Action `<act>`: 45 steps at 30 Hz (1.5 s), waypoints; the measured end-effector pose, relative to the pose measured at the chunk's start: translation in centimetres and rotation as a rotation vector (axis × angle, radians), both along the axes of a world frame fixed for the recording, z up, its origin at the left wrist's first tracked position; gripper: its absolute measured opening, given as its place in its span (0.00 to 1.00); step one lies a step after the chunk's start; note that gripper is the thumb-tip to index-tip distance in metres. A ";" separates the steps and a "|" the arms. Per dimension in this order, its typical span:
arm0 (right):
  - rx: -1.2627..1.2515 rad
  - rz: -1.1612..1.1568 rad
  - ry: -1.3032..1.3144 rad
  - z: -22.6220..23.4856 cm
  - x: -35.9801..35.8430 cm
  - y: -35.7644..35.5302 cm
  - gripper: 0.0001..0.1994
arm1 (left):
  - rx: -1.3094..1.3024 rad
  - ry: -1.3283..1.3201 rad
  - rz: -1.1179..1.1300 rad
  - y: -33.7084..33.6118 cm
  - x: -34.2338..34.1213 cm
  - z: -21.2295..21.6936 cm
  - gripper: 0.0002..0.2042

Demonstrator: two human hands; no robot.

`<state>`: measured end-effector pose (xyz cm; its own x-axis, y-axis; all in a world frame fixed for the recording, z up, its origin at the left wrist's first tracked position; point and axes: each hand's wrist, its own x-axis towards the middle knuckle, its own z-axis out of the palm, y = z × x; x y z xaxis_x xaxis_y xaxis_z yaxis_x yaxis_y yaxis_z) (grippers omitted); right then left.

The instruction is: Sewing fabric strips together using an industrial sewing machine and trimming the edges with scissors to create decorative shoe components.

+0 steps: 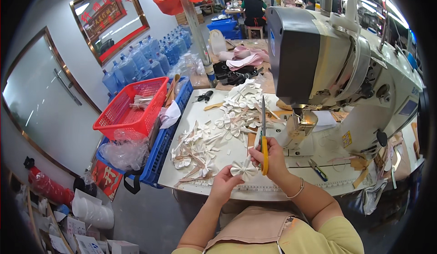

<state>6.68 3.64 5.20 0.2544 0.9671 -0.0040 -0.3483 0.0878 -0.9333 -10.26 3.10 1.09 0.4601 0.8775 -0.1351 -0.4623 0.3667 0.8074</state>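
My left hand point(224, 184) pinches a small white fabric flower piece point(243, 170) by its edge, just above the table's front edge. My right hand point(273, 157) grips yellow-handled scissors point(263, 138), whose blades point straight up and away from me, right beside the flower piece. Behind my hands, piles of white and beige fabric flower pieces point(214, 135) spread over the white sewing table point(182, 172).
A grey and white sewing machine point(327, 63) stands at the right. Small thread snips point(317, 169) lie by its base. A red basket point(132, 106) sits on a blue crate point(159, 154) at the left. Water bottles point(145, 58) line the wall. A person sits far behind.
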 end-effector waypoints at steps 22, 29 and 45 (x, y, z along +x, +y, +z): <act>-0.118 0.632 -0.647 -1.1 7.3 -5.4 0.21 | 0.353 -0.396 0.081 1.9 -2.5 -1.1 0.15; 0.055 0.622 -0.871 -1.5 7.0 -5.2 0.25 | 0.372 -0.365 -0.027 1.6 -1.9 -0.9 0.11; 0.105 0.556 -0.904 -1.4 5.9 -6.0 0.22 | 0.325 -0.404 0.057 0.9 -1.4 -1.2 0.11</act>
